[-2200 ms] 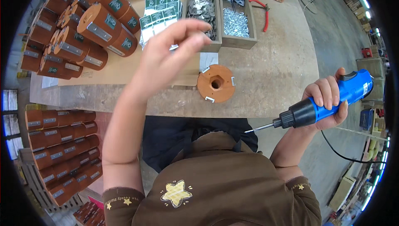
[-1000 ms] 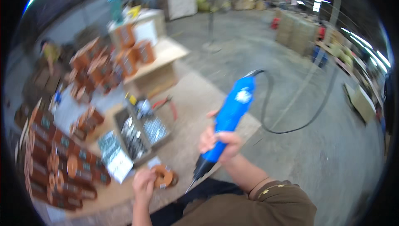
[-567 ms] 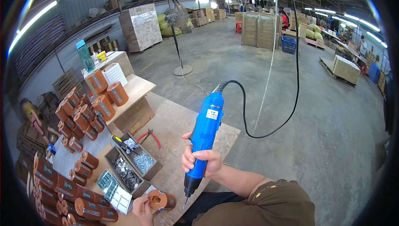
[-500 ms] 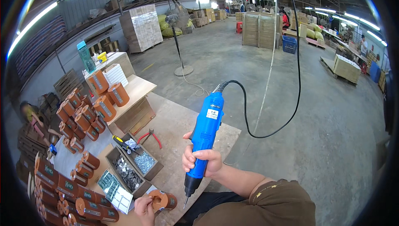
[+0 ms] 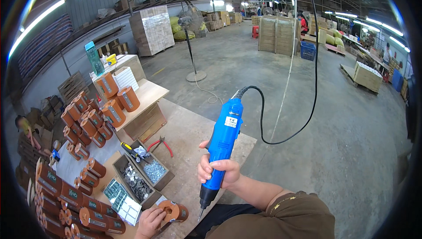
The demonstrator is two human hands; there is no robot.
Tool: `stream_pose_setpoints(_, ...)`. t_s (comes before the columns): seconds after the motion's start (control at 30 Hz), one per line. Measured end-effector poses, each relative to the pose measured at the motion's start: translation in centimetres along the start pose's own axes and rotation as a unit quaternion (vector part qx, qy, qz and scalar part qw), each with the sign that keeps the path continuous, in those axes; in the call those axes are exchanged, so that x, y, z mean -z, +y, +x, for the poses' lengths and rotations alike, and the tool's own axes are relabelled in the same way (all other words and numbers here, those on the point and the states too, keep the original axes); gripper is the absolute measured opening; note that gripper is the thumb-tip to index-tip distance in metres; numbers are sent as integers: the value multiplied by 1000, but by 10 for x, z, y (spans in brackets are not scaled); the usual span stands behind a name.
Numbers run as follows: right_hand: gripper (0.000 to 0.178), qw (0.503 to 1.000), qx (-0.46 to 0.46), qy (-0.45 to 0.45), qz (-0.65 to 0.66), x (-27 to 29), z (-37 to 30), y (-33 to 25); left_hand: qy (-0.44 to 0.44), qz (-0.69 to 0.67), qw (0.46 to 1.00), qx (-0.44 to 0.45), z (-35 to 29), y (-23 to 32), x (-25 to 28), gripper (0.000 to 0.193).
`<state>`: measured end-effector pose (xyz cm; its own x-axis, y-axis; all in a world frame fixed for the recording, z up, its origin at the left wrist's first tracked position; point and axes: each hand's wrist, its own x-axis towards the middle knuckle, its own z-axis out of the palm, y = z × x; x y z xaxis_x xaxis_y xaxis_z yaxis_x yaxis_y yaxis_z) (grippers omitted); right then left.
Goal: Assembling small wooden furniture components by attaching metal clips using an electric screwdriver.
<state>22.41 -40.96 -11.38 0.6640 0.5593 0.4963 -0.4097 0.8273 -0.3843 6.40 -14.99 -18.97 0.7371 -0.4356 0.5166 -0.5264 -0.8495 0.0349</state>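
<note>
In my right hand point(image 5: 220, 171) I grip a blue electric screwdriver point(image 5: 224, 138) with a black nose, my fingers wrapped round its body. Its thin bit points down, a little right of an orange-brown cylinder point(image 5: 179, 212) near the table's edge. The cylinder has a hole in the face toward my left hand point(image 5: 150, 222). That hand is closed, with its fingertips at the rim of this face; anything small between them is hidden. Beside it lie a sheet of labels point(image 5: 124, 204) and a wooden box point(image 5: 165, 181) holding small metal parts and screws.
Many similar cylinders point(image 5: 94, 220) stand and lie at the left. Red-handled pliers point(image 5: 161, 145) and a yellow-black screwdriver point(image 5: 127, 147) are by the box. A black cord point(image 5: 260, 120) loops from the tool. A raised wooden shelf point(image 5: 149, 93) carries cylinders and a teal bottle point(image 5: 94, 58). Another person sits far left.
My left hand has shifted slightly, its fingers now curled more over the cylinder's face. The electric screwdriver sits slightly further right and lower in view, still in my right hand.
</note>
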Motion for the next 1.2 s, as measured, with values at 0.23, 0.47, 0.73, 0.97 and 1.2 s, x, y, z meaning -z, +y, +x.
stream_pose_setpoints(0.23,53,1000,1,3,-6,-1,-2,4,-23,-15,999,-47,-15,-18,-5,27)
stream_pose_setpoints(0.47,52,1000,1,6,-16,1,-1,1,-111,22,986,-126,6,-31,4,31)
stream_pose_setpoints(0.73,55,999,-21,14,-35,6,2,7,-132,-2,980,-150,-6,-40,4,30)
stream_pose_setpoints(0.97,55,999,2,10,-38,21,-2,5,-50,13,996,73,-21,21,-24,36)
stream_pose_setpoints(1.2,49,1000,8,-9,-16,34,6,18,-50,14,959,279,-5,60,-39,30)
